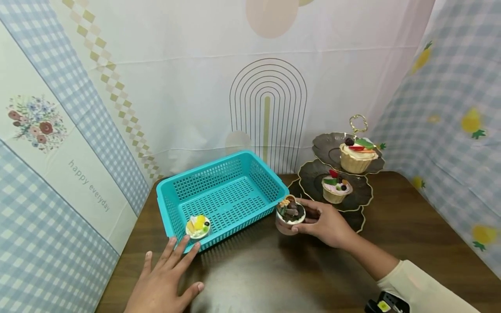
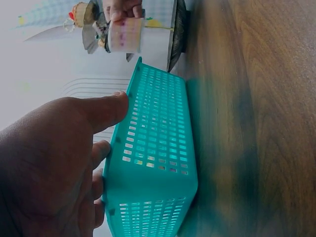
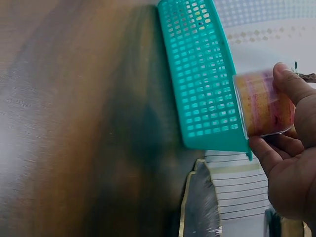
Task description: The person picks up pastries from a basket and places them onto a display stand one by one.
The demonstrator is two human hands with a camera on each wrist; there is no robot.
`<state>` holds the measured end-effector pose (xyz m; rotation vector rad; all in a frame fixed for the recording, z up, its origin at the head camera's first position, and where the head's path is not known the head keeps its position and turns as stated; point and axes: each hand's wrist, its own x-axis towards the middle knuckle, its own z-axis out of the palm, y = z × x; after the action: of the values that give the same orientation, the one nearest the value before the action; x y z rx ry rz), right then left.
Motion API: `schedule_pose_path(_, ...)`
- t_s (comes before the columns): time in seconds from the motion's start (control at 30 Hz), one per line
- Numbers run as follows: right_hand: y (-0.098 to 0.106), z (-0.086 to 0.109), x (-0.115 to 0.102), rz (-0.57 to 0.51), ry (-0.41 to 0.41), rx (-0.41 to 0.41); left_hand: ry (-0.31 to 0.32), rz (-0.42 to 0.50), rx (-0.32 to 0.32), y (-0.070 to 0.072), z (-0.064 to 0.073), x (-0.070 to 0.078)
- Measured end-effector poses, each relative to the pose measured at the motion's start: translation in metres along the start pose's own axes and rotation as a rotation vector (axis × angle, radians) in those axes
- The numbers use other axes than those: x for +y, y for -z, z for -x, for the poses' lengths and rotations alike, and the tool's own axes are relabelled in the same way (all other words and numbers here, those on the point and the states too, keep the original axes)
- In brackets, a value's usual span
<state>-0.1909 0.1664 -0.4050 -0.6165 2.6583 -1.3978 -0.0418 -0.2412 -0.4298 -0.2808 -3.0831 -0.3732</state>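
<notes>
My right hand grips a clear cup of layered cake with a dark, chocolate-like topping, held in the air near the right corner of a turquoise plastic basket. Seen from the right wrist, the cup's pink and yellow layers show between thumb and fingers. My left hand is spread at the basket's near left corner, its fingertips at the rim and nothing gripped. Inside that corner stands another dessert cup with yellow fruit on white cream.
To the right stands a tiered dark stand with gold edges. An upper tier holds a large cream-topped cupcake, the tier below a pink-topped one. Patterned cloths hang behind and at both sides of the brown wooden table.
</notes>
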Motion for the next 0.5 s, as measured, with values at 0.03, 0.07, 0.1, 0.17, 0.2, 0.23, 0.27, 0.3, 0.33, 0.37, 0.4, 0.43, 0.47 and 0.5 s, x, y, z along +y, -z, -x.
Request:
schedule_pose_path(0.03,0.0,0.001,0.002,0.005,0.005,0.0,0.001,0.001,-0.002,0.0,0.0,0.0)
schedule_pose_path(0.07,-0.001,0.003,0.005,0.016,0.004,0.003,0.001,0.004,-0.003,0.0,0.0,0.0)
schedule_pose_path(0.1,-0.001,0.004,0.008,0.023,0.005,0.003,0.001,0.006,-0.003,0.0,0.0,0.0)
schedule_pose_path(0.17,-0.001,0.006,0.013,0.027,0.002,0.008,0.0,0.013,-0.001,-0.001,-0.001,-0.001)
schedule_pose_path(0.2,-0.001,0.007,0.015,0.024,-0.003,0.012,-0.001,0.018,0.0,-0.001,-0.001,-0.001)
schedule_pose_path(0.23,-0.001,0.008,0.018,0.017,-0.007,0.014,-0.001,0.023,0.002,-0.001,-0.001,-0.001)
schedule_pose_path(0.27,-0.001,0.009,0.02,0.01,-0.014,0.018,-0.002,0.029,0.003,-0.001,-0.001,-0.001)
schedule_pose_path(0.3,-0.001,0.009,0.022,-0.001,-0.017,0.019,-0.003,0.031,0.004,-0.001,-0.001,-0.001)
schedule_pose_path(0.33,-0.001,0.01,0.024,-0.014,-0.023,0.023,-0.003,0.035,0.006,-0.001,-0.001,-0.001)
schedule_pose_path(0.37,-0.001,0.011,0.026,-0.019,-0.03,0.026,-0.004,0.034,0.008,-0.002,-0.001,-0.001)
schedule_pose_path(0.4,-0.001,0.012,0.028,-0.026,-0.037,0.031,-0.006,0.033,0.012,-0.002,0.0,-0.001)
schedule_pose_path(0.43,-0.002,0.012,0.031,-0.026,-0.04,0.038,-0.007,0.028,0.017,-0.002,0.0,-0.001)
schedule_pose_path(0.47,-0.002,0.013,0.033,-0.024,-0.045,0.045,-0.01,0.023,0.022,-0.003,0.0,-0.001)
schedule_pose_path(0.5,-0.002,0.013,0.036,-0.025,-0.049,0.051,-0.011,0.022,0.025,-0.003,0.0,-0.001)
